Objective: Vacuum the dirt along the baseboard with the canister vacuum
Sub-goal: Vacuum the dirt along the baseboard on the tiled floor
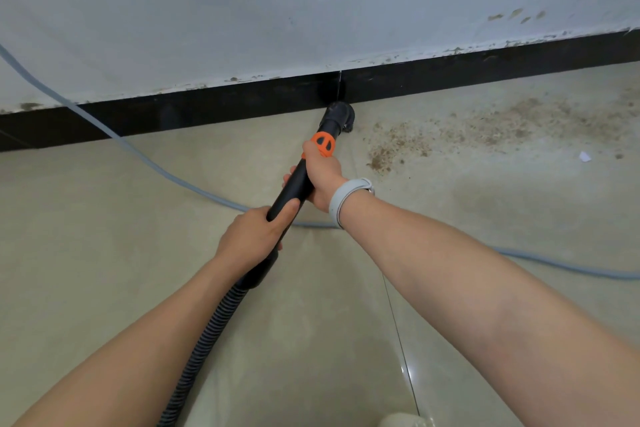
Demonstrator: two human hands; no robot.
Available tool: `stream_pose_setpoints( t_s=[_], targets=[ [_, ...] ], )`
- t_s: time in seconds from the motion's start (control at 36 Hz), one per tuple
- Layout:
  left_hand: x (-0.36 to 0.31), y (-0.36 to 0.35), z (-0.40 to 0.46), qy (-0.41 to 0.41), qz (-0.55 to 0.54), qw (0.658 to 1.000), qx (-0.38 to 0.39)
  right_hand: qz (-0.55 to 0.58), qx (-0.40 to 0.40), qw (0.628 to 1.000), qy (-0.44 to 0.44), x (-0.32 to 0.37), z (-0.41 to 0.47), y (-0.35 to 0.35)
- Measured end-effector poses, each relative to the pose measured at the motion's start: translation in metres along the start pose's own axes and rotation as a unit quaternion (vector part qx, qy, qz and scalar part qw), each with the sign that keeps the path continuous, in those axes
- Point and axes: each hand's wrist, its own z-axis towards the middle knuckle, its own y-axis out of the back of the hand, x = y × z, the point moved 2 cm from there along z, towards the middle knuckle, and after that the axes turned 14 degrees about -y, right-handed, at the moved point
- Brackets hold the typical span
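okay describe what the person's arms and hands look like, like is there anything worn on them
Both forearms are bare, with no sleeves in view and no gloves. The left hand wears nothing that shows. At the wrist of the right hand sits a light grey wristband, smooth and fairly broad, like a watch or fitness strap; its face is not visible. No rings can be seen.

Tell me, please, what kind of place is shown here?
Probably an indoor room, perhaps a home, in worn condition. A tiled floor meets a black baseboard under a scuffed white wall, with dirt scattered near the vacuum nozzle.
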Motion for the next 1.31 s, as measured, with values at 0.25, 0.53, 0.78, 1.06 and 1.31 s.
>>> stream_pose_setpoints(
  t_s=[0.25, 0.53, 0.78, 1.06, 1.31],
  targets=[
    [-0.008, -0.001, 0.001, -0.005, 0.051, 0.999, -0.002, 0.018, 0.031, 0.999, -0.013, 0.003, -0.001, 0.009],
    [0.005, -0.009, -0.057, -0.025, 0.064, 0.996, 0.051, 0.062, 0.072, 0.994, -0.047, -0.056, -0.025, 0.033],
    [0.009, -0.018, -0.097, -0.031, 0.056, 0.992, 0.108, 0.07, 0.035, 0.996, -0.052, -0.1, -0.046, 0.052],
    [0.003, -0.021, -0.097, -0.042, 0.067, 0.99, 0.121, 0.078, 0.027, 0.995, -0.048, -0.1, -0.05, 0.059],
    [-0.014, -0.037, -0.078, -0.066, 0.108, 0.982, 0.142, 0.136, 0.007, 0.99, -0.044, -0.086, -0.048, 0.084]
  ],
)
